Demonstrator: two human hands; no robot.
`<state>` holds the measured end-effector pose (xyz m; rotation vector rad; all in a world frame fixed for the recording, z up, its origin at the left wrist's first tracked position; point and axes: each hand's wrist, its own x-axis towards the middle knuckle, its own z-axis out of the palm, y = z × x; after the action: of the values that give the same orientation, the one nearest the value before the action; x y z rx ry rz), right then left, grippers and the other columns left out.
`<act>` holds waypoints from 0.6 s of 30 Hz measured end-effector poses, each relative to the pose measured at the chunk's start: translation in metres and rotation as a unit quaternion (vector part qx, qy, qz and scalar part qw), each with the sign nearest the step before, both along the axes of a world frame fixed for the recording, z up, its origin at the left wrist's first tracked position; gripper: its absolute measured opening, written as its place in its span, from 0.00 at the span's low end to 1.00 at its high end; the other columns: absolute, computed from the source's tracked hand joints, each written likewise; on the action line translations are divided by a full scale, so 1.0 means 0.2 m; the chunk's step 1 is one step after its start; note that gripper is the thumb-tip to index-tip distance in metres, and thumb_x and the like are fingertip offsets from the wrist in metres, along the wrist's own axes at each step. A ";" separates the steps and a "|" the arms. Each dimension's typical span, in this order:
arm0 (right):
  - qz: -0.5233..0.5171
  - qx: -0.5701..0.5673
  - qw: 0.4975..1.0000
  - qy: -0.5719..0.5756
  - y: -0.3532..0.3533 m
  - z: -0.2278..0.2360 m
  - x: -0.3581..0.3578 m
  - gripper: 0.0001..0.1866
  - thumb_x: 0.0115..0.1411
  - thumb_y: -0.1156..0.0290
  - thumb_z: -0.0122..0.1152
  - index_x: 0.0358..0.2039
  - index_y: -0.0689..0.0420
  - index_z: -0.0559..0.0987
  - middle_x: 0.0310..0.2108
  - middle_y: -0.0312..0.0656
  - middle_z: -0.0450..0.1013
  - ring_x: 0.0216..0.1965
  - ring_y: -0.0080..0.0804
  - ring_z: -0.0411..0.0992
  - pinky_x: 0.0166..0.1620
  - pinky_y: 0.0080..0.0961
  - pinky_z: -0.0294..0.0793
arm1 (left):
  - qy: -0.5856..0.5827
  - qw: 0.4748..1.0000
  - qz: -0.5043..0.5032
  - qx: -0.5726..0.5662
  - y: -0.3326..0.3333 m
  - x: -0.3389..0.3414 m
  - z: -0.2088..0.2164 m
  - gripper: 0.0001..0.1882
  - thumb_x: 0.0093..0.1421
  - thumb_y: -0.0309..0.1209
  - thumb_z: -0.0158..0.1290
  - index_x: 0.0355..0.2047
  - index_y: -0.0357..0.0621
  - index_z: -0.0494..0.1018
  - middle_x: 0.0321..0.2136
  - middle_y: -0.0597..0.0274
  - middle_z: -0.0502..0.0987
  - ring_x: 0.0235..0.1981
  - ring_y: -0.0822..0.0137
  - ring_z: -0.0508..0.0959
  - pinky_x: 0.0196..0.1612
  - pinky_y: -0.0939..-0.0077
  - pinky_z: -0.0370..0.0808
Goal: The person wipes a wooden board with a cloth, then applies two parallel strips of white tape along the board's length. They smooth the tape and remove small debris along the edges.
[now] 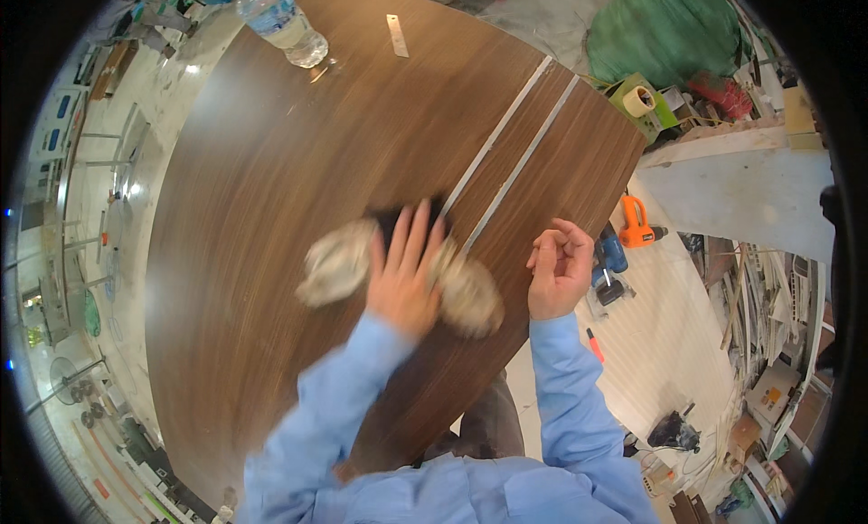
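Filling most of the view: a dark-brown wood-grain panel (271, 162), its edges bent by the lens.
Far right bulk: a green sack (665, 31), beyond the panel.
Under the left palm: a cream crumpled cloth (336, 269), blurred, lying mid-panel and bulging out on both sides; a black piece (387, 220) shows at the fingertips.
Left hand (407, 275): laid flat on the cloth, fingers extended, clasping nothing visible.
Right hand (561, 269): loosely curled, holding nothing that shows; whether it touches the panel, I cannot tell.
Far left corner: a clear plastic water bottle (285, 27).
Pale lines: two parallel strips (500, 138), running from the far edge toward the cloth.
Smallest: a narrow metal plate (397, 36), near the bottle.
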<state>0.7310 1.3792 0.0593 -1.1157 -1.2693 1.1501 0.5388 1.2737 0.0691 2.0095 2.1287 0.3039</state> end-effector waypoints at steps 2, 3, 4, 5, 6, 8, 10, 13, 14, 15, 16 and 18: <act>-0.002 -0.010 1.000 -0.009 -0.01 -0.01 0.00 0.11 0.69 0.78 0.54 0.51 0.62 0.72 0.33 0.39 0.73 0.26 0.17 0.68 0.28 0.15 0.70 | 0.031 0.995 -0.024 0.096 0.58 -0.02 -0.05 0.45 0.58 0.36 0.57 0.74 0.47 0.51 0.75 0.54 0.46 0.75 0.51 0.47 0.72 0.37 0.49; -0.003 -0.018 1.000 -0.011 -0.01 -0.02 0.01 0.11 0.69 0.78 0.53 0.51 0.61 0.71 0.33 0.39 0.73 0.25 0.17 0.68 0.27 0.15 0.69 | 0.047 0.995 -0.014 0.086 0.85 -0.01 -0.07 0.44 0.59 0.36 0.56 0.73 0.46 0.52 0.75 0.54 0.47 0.75 0.52 0.48 0.72 0.38 0.49; -0.007 -0.027 0.999 -0.017 -0.01 -0.02 0.01 0.10 0.70 0.78 0.52 0.51 0.61 0.71 0.33 0.40 0.73 0.24 0.18 0.68 0.27 0.14 0.68 | 0.044 0.990 -0.020 0.130 1.03 0.00 -0.07 0.43 0.59 0.36 0.56 0.73 0.46 0.52 0.75 0.54 0.48 0.75 0.52 0.49 0.72 0.39 0.49; -0.007 -0.033 0.999 0.012 -0.03 -0.03 0.02 0.10 0.69 0.78 0.54 0.50 0.61 0.72 0.33 0.39 0.73 0.25 0.18 0.68 0.28 0.15 0.68 | 0.057 0.991 -0.017 0.119 1.06 0.00 -0.08 0.43 0.59 0.36 0.56 0.73 0.46 0.53 0.75 0.54 0.48 0.75 0.52 0.49 0.72 0.39 0.49; -0.007 -0.043 0.998 0.035 -0.03 -0.04 0.03 0.10 0.68 0.78 0.55 0.49 0.61 0.73 0.32 0.38 0.73 0.26 0.18 0.68 0.29 0.15 0.69 | 0.051 0.991 -0.023 0.119 1.05 0.02 -0.07 0.43 0.58 0.36 0.57 0.73 0.46 0.53 0.74 0.54 0.49 0.75 0.52 0.49 0.72 0.39 0.48; -0.012 -0.058 0.998 0.024 -0.04 -0.04 0.06 0.08 0.67 0.79 0.56 0.46 0.61 0.76 0.32 0.37 0.72 0.27 0.17 0.68 0.30 0.16 0.69 | 0.034 0.997 -0.043 0.059 0.84 0.04 -0.03 0.43 0.58 0.36 0.56 0.73 0.44 0.53 0.74 0.52 0.50 0.75 0.51 0.49 0.73 0.40 0.47; -0.005 -0.042 0.999 -0.009 -0.05 -0.02 0.07 0.07 0.66 0.79 0.57 0.44 0.61 0.78 0.33 0.37 0.72 0.27 0.17 0.67 0.30 0.16 0.68 | 0.027 0.998 -0.038 -0.043 0.41 0.05 0.08 0.48 0.51 0.34 0.59 0.72 0.41 0.53 0.74 0.49 0.48 0.75 0.50 0.49 0.73 0.41 0.44; 0.018 -0.024 0.999 -0.036 -0.05 0.01 0.06 0.06 0.65 0.79 0.59 0.42 0.60 0.79 0.28 0.34 0.73 0.24 0.17 0.66 0.29 0.16 0.67 | 0.044 0.973 -0.018 -0.224 0.07 0.03 0.17 0.40 0.65 0.46 0.41 0.73 0.40 0.52 0.75 0.44 0.45 0.76 0.45 0.43 0.74 0.41 0.36; 0.006 -0.015 0.999 -0.032 -0.05 0.01 0.04 0.07 0.65 0.79 0.59 0.43 0.60 0.79 0.27 0.34 0.73 0.23 0.17 0.66 0.29 0.16 0.67 | 0.003 0.988 -0.014 -0.153 0.09 0.03 0.16 0.47 0.53 0.36 0.56 0.73 0.41 0.52 0.75 0.48 0.45 0.76 0.48 0.43 0.73 0.38 0.38; 0.001 -0.006 1.000 -0.029 -0.05 0.02 0.04 0.07 0.65 0.80 0.59 0.43 0.60 0.79 0.26 0.34 0.73 0.23 0.17 0.67 0.29 0.16 0.67 | 0.009 0.995 -0.020 -0.094 0.18 0.03 0.13 0.47 0.54 0.36 0.56 0.73 0.41 0.52 0.75 0.48 0.45 0.76 0.48 0.44 0.73 0.38 0.39; -0.003 -0.007 1.000 -0.030 -0.05 0.02 0.03 0.08 0.64 0.80 0.60 0.44 0.60 0.78 0.26 0.34 0.73 0.23 0.16 0.67 0.29 0.15 0.68 | 0.016 0.999 -0.033 -0.040 0.36 0.01 0.08 0.47 0.54 0.37 0.56 0.73 0.42 0.52 0.75 0.48 0.45 0.76 0.48 0.44 0.73 0.39 0.40; -0.003 -0.033 0.999 0.003 -0.05 0.02 0.01 0.10 0.64 0.81 0.60 0.46 0.61 0.77 0.28 0.36 0.74 0.25 0.17 0.69 0.30 0.15 0.69 | 0.043 0.996 -0.055 0.049 0.77 0.04 -0.02 0.45 0.57 0.38 0.55 0.73 0.42 0.52 0.75 0.49 0.47 0.75 0.49 0.48 0.73 0.41 0.43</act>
<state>0.7334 1.3688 0.0624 -1.1635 -1.2308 1.1977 0.5459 1.4270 0.0647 2.2238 2.0804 0.3148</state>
